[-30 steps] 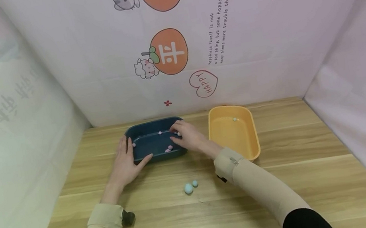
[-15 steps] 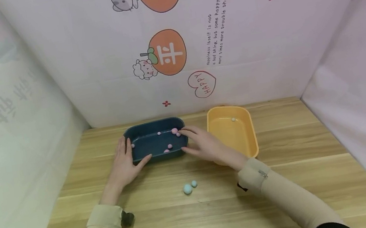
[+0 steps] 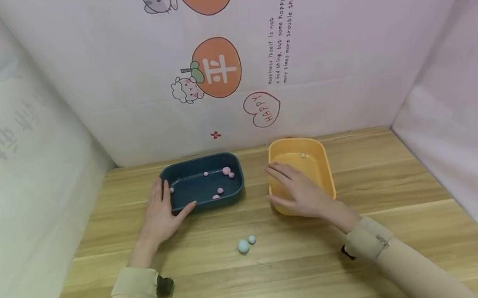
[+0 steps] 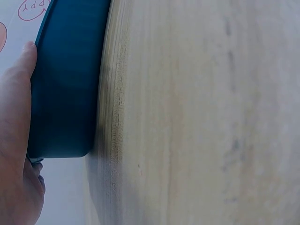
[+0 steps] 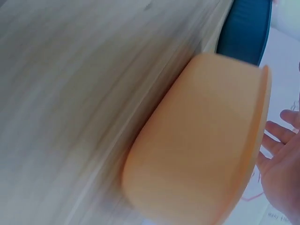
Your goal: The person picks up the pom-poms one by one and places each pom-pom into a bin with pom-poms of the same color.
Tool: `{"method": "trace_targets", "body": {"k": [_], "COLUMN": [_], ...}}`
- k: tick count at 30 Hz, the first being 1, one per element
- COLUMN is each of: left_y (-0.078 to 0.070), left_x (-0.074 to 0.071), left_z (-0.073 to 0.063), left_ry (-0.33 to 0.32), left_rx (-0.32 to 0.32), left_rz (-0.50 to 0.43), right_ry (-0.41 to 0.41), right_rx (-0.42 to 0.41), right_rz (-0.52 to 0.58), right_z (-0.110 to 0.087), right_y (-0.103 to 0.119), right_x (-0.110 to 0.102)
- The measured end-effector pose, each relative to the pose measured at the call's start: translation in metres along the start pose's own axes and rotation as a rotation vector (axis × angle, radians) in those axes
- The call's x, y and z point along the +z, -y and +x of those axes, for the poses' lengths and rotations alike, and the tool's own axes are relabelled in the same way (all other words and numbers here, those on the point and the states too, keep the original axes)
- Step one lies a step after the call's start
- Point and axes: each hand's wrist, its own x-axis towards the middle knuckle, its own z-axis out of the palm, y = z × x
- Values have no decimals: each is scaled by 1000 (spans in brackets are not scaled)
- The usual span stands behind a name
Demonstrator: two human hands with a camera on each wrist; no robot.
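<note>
My left hand (image 3: 161, 221) rests at the left end of a dark blue tray (image 3: 196, 190), its fingers on the end rim and the thumb along the front edge. Several small pink and mauve balls, among them a larger pink ball (image 3: 226, 171), lie inside that tray. Over the left side of a yellow tray (image 3: 326, 171) hovers my right hand (image 3: 302, 193), fingers extended and nothing in them. One small pale ball (image 3: 303, 155) sits toward the back of the yellow tray. In the right wrist view, the right fingers (image 5: 280, 132) show past the tray's rim.
Two pale blue balls, a larger ball (image 3: 243, 246) and a smaller ball (image 3: 252, 239), lie on the wooden table (image 3: 244, 295) in front of the trays. A printed white cloth (image 3: 329, 91) hangs behind the table, with cloth at both sides too.
My right hand has left the right end of the blue tray and moved right, over the yellow tray. The left hand stays at the blue tray. The balls have not visibly moved.
</note>
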Motion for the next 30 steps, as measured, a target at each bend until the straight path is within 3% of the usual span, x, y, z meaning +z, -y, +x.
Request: {"method": "trace_targets", "body": {"k": [9,18,25,30], "left_y": [1,0,-1,-1], "left_x": [0,1,-1,-1], "left_z": [-2,-2,-1,0], "left_ry": [-7,-7,-5,-3], "left_rx": [2,1,3,3], "left_rz": [-9,5,2,11], "right_ry": [6,57,18,40], "right_rx": [18,132,102,125], "right_rz": [-51,-60,-116,-130], "right_z": [-17,-42,-58,-67], "right_y": [-25,-47,-63,-69], "right_x": [-9,-17,-22,-23]}}
